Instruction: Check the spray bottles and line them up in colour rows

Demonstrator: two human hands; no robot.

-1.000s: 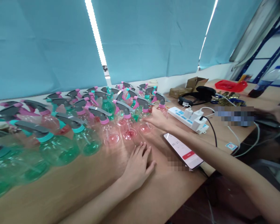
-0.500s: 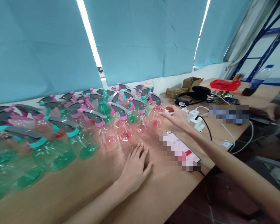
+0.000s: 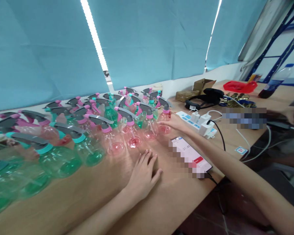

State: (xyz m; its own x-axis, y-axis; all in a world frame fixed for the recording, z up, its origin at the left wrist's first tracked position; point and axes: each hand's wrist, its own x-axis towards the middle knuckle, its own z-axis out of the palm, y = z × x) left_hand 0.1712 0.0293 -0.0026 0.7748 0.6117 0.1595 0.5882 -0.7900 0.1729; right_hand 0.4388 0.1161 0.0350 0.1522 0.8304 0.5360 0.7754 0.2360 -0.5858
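My left hand (image 3: 143, 173) lies flat on the wooden table (image 3: 127, 209), fingers apart, holding nothing. Beyond its fingertips stands a clear pink spray bottle (image 3: 133, 135) with a grey trigger head. My right hand (image 3: 175, 123) is at the rightmost pink spray bottle (image 3: 164, 128), its thumb across the front and its fingers round the far right side, partly hidden. That bottle stands upright at the end of the row. Left of it are several more upright spray bottles, among them a green spray bottle (image 3: 91, 151) with a turquoise collar.
A lit phone (image 3: 188, 151) lies below my right forearm. Behind that arm are a white power strip (image 3: 189, 120) with plugs and cables, black headphones (image 3: 203, 99), a cardboard box (image 3: 203, 85) and a red tray (image 3: 240, 87). Another person's hand (image 3: 286, 114) is at far right.
My right hand has moved left and down from above the power strip onto the rightmost pink spray bottle. My left hand stays flat on the table. The view has shifted slightly.
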